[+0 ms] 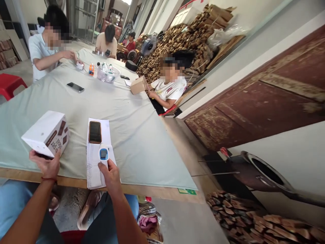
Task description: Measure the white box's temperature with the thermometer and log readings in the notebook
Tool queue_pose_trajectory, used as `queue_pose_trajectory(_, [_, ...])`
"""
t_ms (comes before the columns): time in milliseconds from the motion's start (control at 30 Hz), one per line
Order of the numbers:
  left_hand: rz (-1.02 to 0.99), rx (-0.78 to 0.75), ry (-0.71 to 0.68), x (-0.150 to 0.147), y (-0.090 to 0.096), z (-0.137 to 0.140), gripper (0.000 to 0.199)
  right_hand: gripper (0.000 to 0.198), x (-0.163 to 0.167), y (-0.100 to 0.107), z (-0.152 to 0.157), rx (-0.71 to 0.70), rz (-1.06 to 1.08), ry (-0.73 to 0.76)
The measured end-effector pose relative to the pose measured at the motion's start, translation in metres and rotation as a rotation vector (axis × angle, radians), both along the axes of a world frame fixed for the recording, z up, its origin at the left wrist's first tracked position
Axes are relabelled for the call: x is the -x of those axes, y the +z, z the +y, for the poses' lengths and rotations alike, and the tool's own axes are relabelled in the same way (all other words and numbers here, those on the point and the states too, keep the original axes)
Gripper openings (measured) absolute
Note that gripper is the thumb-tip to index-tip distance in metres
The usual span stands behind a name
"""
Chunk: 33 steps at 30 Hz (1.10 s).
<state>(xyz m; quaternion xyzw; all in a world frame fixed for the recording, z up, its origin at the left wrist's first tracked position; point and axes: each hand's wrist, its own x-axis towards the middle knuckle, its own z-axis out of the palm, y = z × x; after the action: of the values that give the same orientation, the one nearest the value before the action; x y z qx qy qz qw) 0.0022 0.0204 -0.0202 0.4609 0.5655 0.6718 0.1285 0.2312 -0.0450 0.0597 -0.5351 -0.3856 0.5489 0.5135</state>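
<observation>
My left hand [48, 166] grips the lower near corner of a white cardboard box [40, 130] with brown printing on one side. Its fingers go under the box and the thumb lies on the printed face; the box looks tilted. In my right hand [111, 176] is a white handheld infrared thermometer [104, 153] with a blue-rimmed screen. The fingers are closed round its handle. Beneath the thermometer lies an open paper booklet [92, 166] with handwriting on it. A smartphone [95, 132] in a brown case rests on the booklet's far page.
A pale cloth covers the table [142, 145]. Farther back are another phone [75, 87], a clear plastic basket [108, 73] of bottles, an orange item [91, 69] and a cardboard box [138, 85] near a seated person. Other people sit around the table. Firewood [177, 44] is stacked right.
</observation>
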Motion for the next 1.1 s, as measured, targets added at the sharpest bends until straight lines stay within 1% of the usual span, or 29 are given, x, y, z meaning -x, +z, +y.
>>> queue_pose_trajectory(100, [0.022, 0.047, 0.148, 0.001, 0.002, 0.005, 0.083, 0.039, -0.015, -0.005, 0.001, -0.030, -0.025, -0.054])
queue_pose_trajectory(167, [0.068, 0.066, 0.128, 0.001, 0.005, 0.004, 0.083, 0.041, -0.027, -0.012, 0.004, -0.040, -0.076, -0.081])
queue_pose_trajectory(200, [0.126, 0.038, 0.147, 0.001, 0.008, 0.002, 0.084, 0.043, -0.034, -0.015, 0.006, -0.041, -0.122, -0.100])
queue_pose_trajectory(267, [0.323, -0.052, 0.241, -0.001, 0.014, -0.006, 0.093, 0.047, -0.051, -0.022, 0.012, -0.031, -0.289, -0.174])
queue_pose_trajectory(300, [0.437, -0.103, 0.295, -0.002, 0.017, -0.012, 0.096, 0.050, -0.062, -0.025, 0.016, -0.018, -0.413, -0.223])
queue_pose_trajectory(333, [0.539, -0.147, 0.319, -0.005, 0.020, -0.019, 0.096, 0.051, -0.073, -0.029, 0.019, 0.004, -0.563, -0.272])
queue_pose_trajectory(367, [0.619, -0.179, 0.291, -0.009, 0.022, -0.026, 0.091, 0.051, -0.085, -0.032, 0.023, 0.035, -0.722, -0.298])
queue_pose_trajectory(400, [0.685, -0.215, 0.207, -0.014, 0.023, -0.033, 0.079, 0.051, -0.096, -0.035, 0.025, 0.073, -0.867, -0.292])
queue_pose_trajectory(467, [0.824, -0.223, -0.112, -0.026, 0.023, -0.043, 0.052, 0.049, -0.117, -0.040, 0.029, 0.145, -1.094, -0.249])
queue_pose_trajectory(500, [0.889, -0.195, -0.290, -0.032, 0.021, -0.046, 0.041, 0.047, -0.125, -0.042, 0.030, 0.182, -1.176, -0.209])
queue_pose_trajectory(533, [0.937, -0.151, -0.424, -0.038, 0.018, -0.048, 0.035, 0.045, -0.132, -0.045, 0.030, 0.217, -1.241, -0.169])
queue_pose_trajectory(567, [0.965, -0.100, -0.509, -0.043, 0.015, -0.049, 0.031, 0.042, -0.136, -0.047, 0.030, 0.249, -1.295, -0.135])
queue_pose_trajectory(600, [0.978, -0.049, -0.556, -0.047, 0.012, -0.050, 0.028, 0.041, -0.139, -0.050, 0.029, 0.267, -1.344, -0.123])
queue_pose_trajectory(633, [0.987, 0.001, -0.585, -0.050, 0.009, -0.049, 0.027, 0.042, -0.139, -0.052, 0.029, 0.261, -1.388, -0.139])
queue_pose_trajectory(667, [0.995, 0.041, -0.607, -0.051, 0.007, -0.049, 0.027, 0.042, -0.136, -0.055, 0.029, 0.223, -1.420, -0.176])
queue_pose_trajectory(733, [1.021, 0.092, -0.656, -0.051, 0.005, -0.049, 0.028, 0.039, -0.123, -0.060, 0.030, 0.055, -1.404, -0.241])
queue_pose_trajectory(800, [1.054, 0.112, -0.694, -0.050, 0.006, -0.050, 0.030, 0.033, -0.101, -0.065, 0.033, -0.107, -1.271, -0.197])
queue_pose_trajectory(833, [1.069, 0.118, -0.706, -0.049, 0.007, -0.051, 0.030, 0.030, -0.089, -0.067, 0.035, -0.141, -1.195, -0.143])
queue_pose_trajectory(900, [1.092, 0.130, -0.719, -0.047, 0.009, -0.051, 0.032, 0.031, -0.065, -0.068, 0.043, -0.105, -1.114, -0.054])
queue_pose_trajectory(967, [1.102, 0.135, -0.728, -0.047, 0.009, -0.051, 0.035, 0.032, -0.049, -0.067, 0.050, -0.043, -1.119, -0.002])
queue_pose_trajectory(1000, [1.103, 0.136, -0.732, -0.047, 0.009, -0.051, 0.037, 0.034, -0.046, -0.066, 0.053, -0.036, -1.121, 0.015])
queue_pose_trajectory(1033, [1.103, 0.137, -0.734, -0.047, 0.008, -0.052, 0.038, 0.037, -0.045, -0.065, 0.055, -0.052, -1.106, 0.025])
queue_pose_trajectory(1100, [1.110, 0.142, -0.733, -0.049, 0.007, -0.052, 0.040, 0.038, -0.049, -0.063, 0.055, -0.138, -0.996, 0.013])
